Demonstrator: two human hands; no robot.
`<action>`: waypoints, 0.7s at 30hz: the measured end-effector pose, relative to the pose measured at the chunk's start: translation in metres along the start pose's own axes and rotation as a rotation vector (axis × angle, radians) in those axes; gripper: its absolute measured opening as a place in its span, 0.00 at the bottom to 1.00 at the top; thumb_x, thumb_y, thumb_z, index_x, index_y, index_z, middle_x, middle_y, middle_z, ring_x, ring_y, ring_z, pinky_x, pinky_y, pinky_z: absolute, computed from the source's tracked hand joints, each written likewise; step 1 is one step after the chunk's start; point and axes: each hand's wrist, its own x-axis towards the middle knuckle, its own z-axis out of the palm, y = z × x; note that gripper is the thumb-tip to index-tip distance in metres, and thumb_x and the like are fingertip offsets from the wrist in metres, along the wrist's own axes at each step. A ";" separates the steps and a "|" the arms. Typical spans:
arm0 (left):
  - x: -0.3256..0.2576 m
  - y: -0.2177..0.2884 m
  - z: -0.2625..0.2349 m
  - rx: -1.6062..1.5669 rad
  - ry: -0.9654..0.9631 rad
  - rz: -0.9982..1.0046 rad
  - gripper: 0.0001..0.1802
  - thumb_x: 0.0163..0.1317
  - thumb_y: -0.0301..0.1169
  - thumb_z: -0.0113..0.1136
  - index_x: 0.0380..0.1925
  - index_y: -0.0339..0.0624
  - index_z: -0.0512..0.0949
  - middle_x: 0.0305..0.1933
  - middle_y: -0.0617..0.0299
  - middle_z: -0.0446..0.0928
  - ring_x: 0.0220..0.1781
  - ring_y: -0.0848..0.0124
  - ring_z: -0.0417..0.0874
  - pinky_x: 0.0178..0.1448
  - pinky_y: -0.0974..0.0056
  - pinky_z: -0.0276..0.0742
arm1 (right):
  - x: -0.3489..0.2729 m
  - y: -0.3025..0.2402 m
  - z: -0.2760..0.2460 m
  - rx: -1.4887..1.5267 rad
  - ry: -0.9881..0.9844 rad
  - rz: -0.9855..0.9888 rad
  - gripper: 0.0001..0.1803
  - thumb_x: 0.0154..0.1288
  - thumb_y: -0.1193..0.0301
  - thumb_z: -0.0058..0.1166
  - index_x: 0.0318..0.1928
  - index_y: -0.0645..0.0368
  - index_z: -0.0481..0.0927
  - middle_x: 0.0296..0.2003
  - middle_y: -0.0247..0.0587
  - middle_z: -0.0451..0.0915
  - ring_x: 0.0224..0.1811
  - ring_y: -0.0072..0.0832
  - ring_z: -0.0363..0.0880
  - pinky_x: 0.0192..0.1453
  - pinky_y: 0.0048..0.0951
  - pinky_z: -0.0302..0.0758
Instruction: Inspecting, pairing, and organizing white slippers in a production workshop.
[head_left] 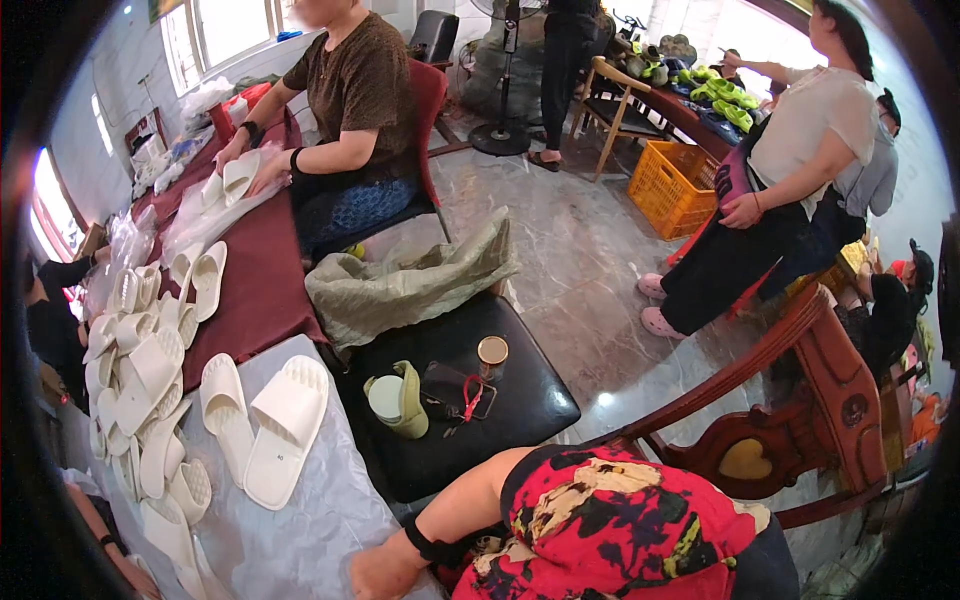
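A heap of white slippers [140, 390] covers the surface's [320, 520] left edge, one pair [265, 425] lying nearest you. Your left hand [385, 572] rests on the pale sheet below them; its fingers can't be made out. A black stool [500, 420] stands just right.

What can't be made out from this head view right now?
- Hand with the black wrist strap: fingers cut off by the lower edge, so its grip is unreadable.
- Other hand: nowhere in view; the red patterned garment fills that corner.
- Slipper pile: its left part is lost in the dark fisheye rim.
- Items on the black stool: too small to identify.
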 end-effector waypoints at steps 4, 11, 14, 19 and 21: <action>0.012 0.001 0.027 -0.177 -0.254 -0.108 0.31 0.65 0.42 0.56 0.66 0.50 0.61 0.65 0.46 0.66 0.46 0.52 0.75 0.49 0.55 0.73 | -0.002 0.007 0.011 0.198 -0.084 0.188 0.04 0.54 0.71 0.55 0.26 0.56 0.74 0.23 0.44 0.77 0.26 0.42 0.75 0.30 0.41 0.71; -0.029 0.122 0.098 0.376 -0.325 0.565 0.30 0.66 0.41 0.54 0.65 0.42 0.63 0.62 0.40 0.67 0.49 0.49 0.76 0.55 0.54 0.72 | 0.006 -0.006 -0.009 -0.061 0.009 -0.034 0.06 0.55 0.69 0.54 0.24 0.56 0.74 0.21 0.43 0.76 0.26 0.42 0.76 0.30 0.42 0.72; -0.035 0.135 0.106 0.217 -0.380 0.616 0.29 0.66 0.40 0.54 0.62 0.35 0.65 0.61 0.39 0.68 0.56 0.47 0.73 0.60 0.54 0.69 | 0.008 -0.015 -0.018 -0.111 -0.004 -0.010 0.07 0.54 0.68 0.55 0.24 0.55 0.74 0.21 0.44 0.76 0.26 0.43 0.77 0.31 0.42 0.72; -0.035 0.134 0.107 0.134 -0.460 0.532 0.29 0.67 0.40 0.53 0.61 0.32 0.66 0.59 0.38 0.69 0.60 0.47 0.70 0.63 0.55 0.66 | 0.006 -0.016 -0.024 -0.126 -0.012 -0.022 0.06 0.54 0.68 0.55 0.24 0.55 0.74 0.21 0.43 0.76 0.25 0.42 0.77 0.30 0.41 0.72; -0.037 0.130 0.108 0.110 -0.444 0.473 0.29 0.67 0.42 0.54 0.61 0.33 0.66 0.60 0.39 0.69 0.61 0.47 0.69 0.64 0.54 0.66 | 0.006 -0.017 -0.025 -0.146 -0.027 -0.018 0.06 0.54 0.68 0.55 0.24 0.54 0.74 0.21 0.42 0.76 0.25 0.41 0.77 0.30 0.40 0.72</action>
